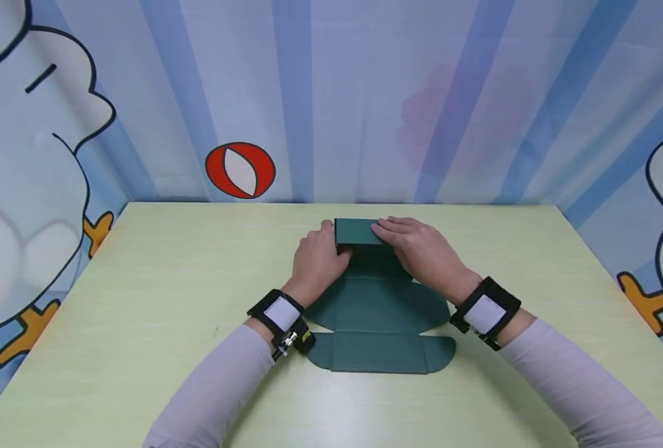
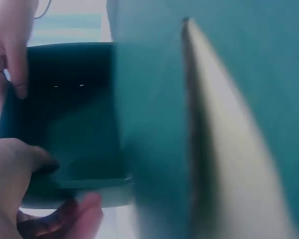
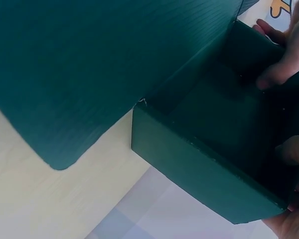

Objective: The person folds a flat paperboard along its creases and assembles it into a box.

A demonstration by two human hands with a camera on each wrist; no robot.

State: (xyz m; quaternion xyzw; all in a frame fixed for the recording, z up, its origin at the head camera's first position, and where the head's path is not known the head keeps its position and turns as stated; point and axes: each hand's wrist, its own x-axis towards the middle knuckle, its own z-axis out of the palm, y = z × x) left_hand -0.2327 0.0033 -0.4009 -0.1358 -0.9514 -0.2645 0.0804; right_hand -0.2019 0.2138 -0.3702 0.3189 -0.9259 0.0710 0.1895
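A dark green folding cardboard box (image 1: pixel 376 305) lies on the table, its lid and side flaps spread flat toward me. At its far end the walls stand up, forming a shallow tray, clear in the right wrist view as the box's walls (image 3: pixel 199 164). My left hand (image 1: pixel 318 258) grips the left side wall, thumb inside and fingers outside, as the left wrist view shows of the left hand (image 2: pixel 15 169). On the right side, my right hand (image 1: pixel 426 252) holds the box with fingers over the far wall. In the right wrist view, the right hand's thumb (image 3: pixel 291 149) is inside the box.
The pale wooden table (image 1: pixel 141 280) extends around the box on all sides. Behind it hangs a blue striped backdrop (image 1: pixel 353 112) with a printed red and white ball (image 1: pixel 240 170). Cartoon figures decorate both side panels. Each wrist wears a black strap.
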